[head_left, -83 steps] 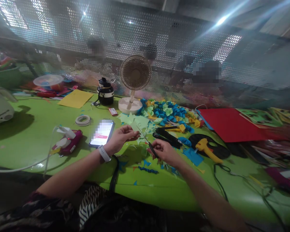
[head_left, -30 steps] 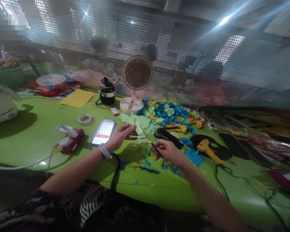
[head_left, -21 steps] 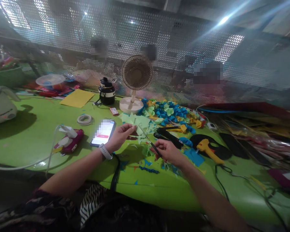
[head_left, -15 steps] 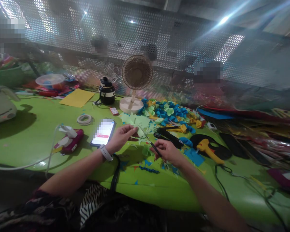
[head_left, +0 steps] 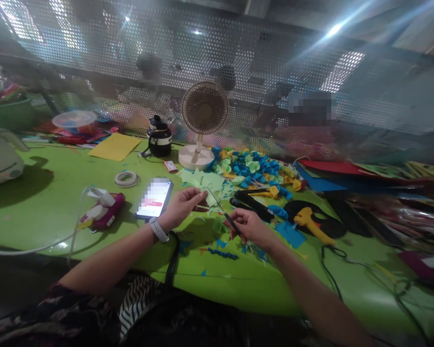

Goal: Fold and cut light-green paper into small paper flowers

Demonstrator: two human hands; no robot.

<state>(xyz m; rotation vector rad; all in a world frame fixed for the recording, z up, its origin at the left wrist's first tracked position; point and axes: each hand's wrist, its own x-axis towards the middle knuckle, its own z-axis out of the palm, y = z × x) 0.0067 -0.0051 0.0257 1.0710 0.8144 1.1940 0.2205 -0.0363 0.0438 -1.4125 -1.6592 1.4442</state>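
Observation:
Near the middle of the green table, my left hand [head_left: 186,205] is closed, thumb and fingertips pinching a small light green paper piece [head_left: 211,197]. My right hand [head_left: 249,225] grips a thin tool [head_left: 232,223] with a dark handle and a slim metal front end. Its tip points up and left, meeting the paper by my left fingertips; whether it has one blade or two is too small to tell. Light green paper [head_left: 202,179] lies just beyond. Under my hands are cut scraps and a dark blue twisted strip [head_left: 223,254].
A phone [head_left: 154,200], tape roll [head_left: 126,179] and plugged power strip [head_left: 104,212] lie left. Behind stand a fan [head_left: 198,156] and black jar [head_left: 159,140]. Paper flowers [head_left: 255,166] pile up ahead. A stapler [head_left: 251,205] and yellow glue gun [head_left: 313,226] with a cord sit right.
Both hands stay almost in place, still on the paper and the tool. At the far right, the red and blue sheets have shifted, with more of the red showing.

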